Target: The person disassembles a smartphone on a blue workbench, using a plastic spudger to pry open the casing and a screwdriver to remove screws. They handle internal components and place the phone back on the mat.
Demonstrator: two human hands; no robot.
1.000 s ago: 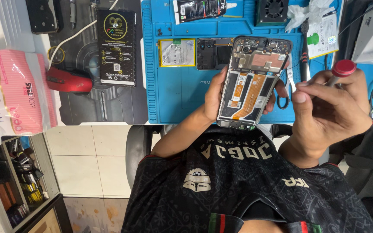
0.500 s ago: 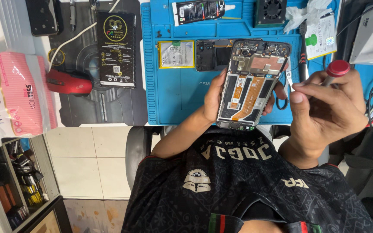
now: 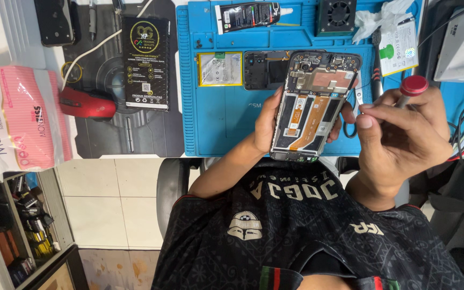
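My left hand (image 3: 267, 122) grips an opened phone (image 3: 312, 104) by its edges, back cover off, with orange flex cables and a board showing. It is held upright over the blue work mat (image 3: 216, 118). My right hand (image 3: 401, 137) is just right of the phone, fingers closed on a screwdriver with a red cap (image 3: 413, 86); the tip is hidden behind my fingers near the phone's right edge.
On the mat lie a phone battery (image 3: 220, 69), a dark back cover (image 3: 261, 70), a glue tube (image 3: 248, 15) and a small fan (image 3: 338, 15). A black box (image 3: 145, 62), red mouse (image 3: 87, 103) and pink tissue pack (image 3: 20, 121) sit left. Cables hang right.
The phone and both hands have shifted slightly; my right hand with the screwdriver stays close beside the phone's right edge. Nothing was picked up or let go.
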